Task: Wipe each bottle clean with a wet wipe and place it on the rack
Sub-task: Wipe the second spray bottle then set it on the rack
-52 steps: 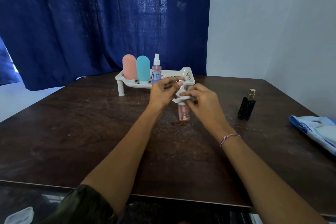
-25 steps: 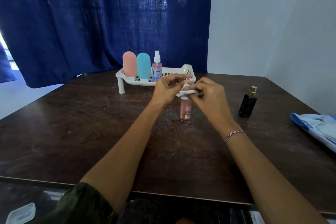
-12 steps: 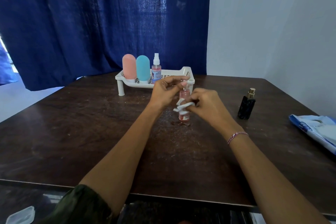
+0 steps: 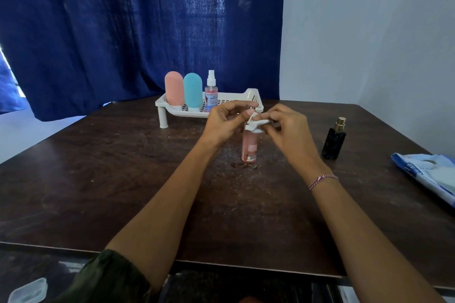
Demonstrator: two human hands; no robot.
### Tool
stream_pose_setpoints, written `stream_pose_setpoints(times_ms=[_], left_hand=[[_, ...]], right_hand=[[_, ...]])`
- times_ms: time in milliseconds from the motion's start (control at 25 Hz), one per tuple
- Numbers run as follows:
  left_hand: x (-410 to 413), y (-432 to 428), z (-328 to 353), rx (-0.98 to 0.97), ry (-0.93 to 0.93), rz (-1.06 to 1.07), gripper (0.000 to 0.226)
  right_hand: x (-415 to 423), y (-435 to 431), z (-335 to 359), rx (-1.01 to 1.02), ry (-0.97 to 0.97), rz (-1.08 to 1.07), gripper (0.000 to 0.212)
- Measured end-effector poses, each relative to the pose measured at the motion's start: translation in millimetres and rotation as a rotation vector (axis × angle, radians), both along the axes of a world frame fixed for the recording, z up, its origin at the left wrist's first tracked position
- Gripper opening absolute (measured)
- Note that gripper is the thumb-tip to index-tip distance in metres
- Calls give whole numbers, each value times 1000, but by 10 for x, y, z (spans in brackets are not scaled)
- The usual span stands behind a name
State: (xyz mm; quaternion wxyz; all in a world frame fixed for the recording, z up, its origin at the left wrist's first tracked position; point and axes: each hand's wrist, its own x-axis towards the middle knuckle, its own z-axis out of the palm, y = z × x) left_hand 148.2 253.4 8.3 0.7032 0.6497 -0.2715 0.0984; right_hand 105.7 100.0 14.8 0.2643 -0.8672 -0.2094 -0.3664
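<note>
Dark wooden table (image 4: 123, 179) | white slotted plastic rack (image 4: 257, 99) at its back | left hand (image 4: 224, 123) pinches top of clear pink spray bottle (image 4: 249, 147), upright mid-table | right hand (image 4: 288, 130) pinches crumpled white wet wipe (image 4: 258, 126), moved from body up to neck | wiping likely unfinished

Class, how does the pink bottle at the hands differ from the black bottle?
The pink bottle is translucent; the black bottle is opaque. The left hand grips the pink bottle's top while the right hand holds a wet wipe to it; the black bottle is untouched. Both stand upright on the table.
</note>
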Motion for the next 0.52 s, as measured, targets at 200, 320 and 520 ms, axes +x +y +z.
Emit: stream_pose_setpoints(times_ms=[200, 320, 520], left_hand=[[16, 16, -6, 29, -15, 15, 16], [10, 23, 7, 35, -26, -1, 17], [29, 22, 23, 87, -39, -15, 19]], right_hand=[[4, -72, -1, -22, 17, -6, 21], [-37, 23, 0, -49, 2, 58, 23], [-30, 82, -18, -1, -3, 38, 25]])
